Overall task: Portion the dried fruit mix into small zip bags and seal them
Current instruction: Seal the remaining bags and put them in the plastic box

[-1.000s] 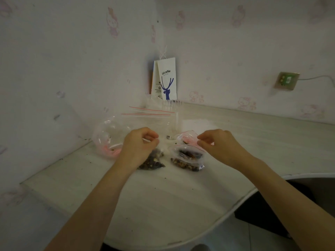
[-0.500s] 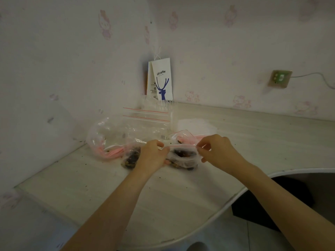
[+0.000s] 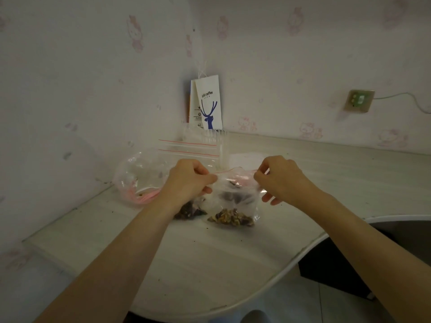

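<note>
Sealing step. Over the table (image 3: 233,264), a filled small zip bag (image 3: 235,197) is held upright, fruit mix (image 3: 231,219) settled at its bottom; left hand (image 3: 186,180) and right hand (image 3: 284,178) pinch its top corners. Next, likely: press the red zip strip (image 3: 229,171) closed end to end

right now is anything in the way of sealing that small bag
Nothing visible does. The left hand and right hand pinch the small zip bag at its top corners, and nothing lies across its mouth.
</note>
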